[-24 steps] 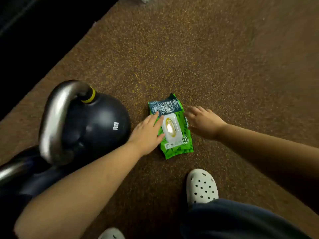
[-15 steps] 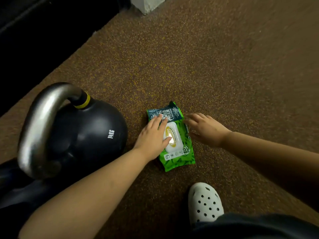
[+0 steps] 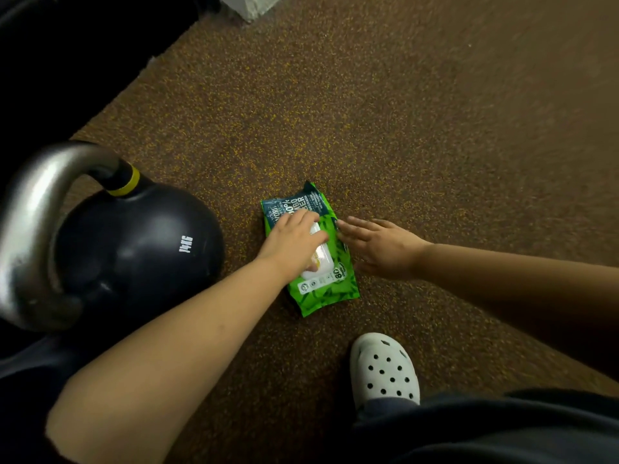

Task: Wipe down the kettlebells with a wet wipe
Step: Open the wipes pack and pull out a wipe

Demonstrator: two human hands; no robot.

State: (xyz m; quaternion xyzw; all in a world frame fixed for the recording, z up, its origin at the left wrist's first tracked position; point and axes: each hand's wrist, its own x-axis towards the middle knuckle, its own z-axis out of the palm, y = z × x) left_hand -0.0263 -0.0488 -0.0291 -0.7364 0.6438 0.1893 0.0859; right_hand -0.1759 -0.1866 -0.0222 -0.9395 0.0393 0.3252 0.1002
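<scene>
On floor [image 3: 435,128]: left hand [image 3: 294,242] flat over wipe pack [image 3: 330,293] lid [image 3: 323,262], right hand [image 3: 385,249] splayed at its edge. Risk: pack slides as lid lifts.

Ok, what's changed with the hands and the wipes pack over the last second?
The left hand slid right across the wet wipe pack and now covers most of its white lid; a grip on it can't be seen. The right hand, fingers straight, stayed at the pack's right edge. Pack and kettlebell didn't move.
</scene>
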